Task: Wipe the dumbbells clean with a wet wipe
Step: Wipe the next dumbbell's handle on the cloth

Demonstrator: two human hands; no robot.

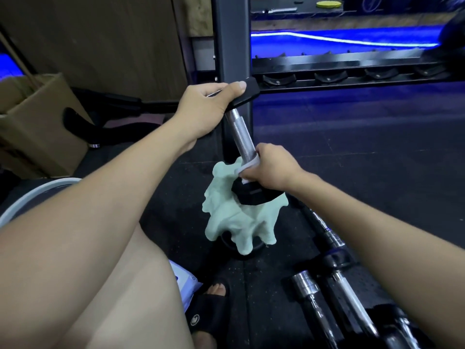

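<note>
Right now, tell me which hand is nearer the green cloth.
Right. The right hand grips the dumbbell handle's lower end with a white wipe, touching the green cloth. The left hand holds the upper head, well above it.

- Dumbbell [240, 137]: upper head mostly covered by the left hand [201, 107]; lower head partly behind the right hand [271, 170] and a pale green cloth [234, 220].
- Wet wipe [247, 165]: only a white strip shows under the right fingers.
- Barbells [334, 285]: cut off by the bottom edge.
- Wipes packet [185, 285]: half hidden behind the thigh.
- Rack [327, 79]: upper right blurred.
</note>
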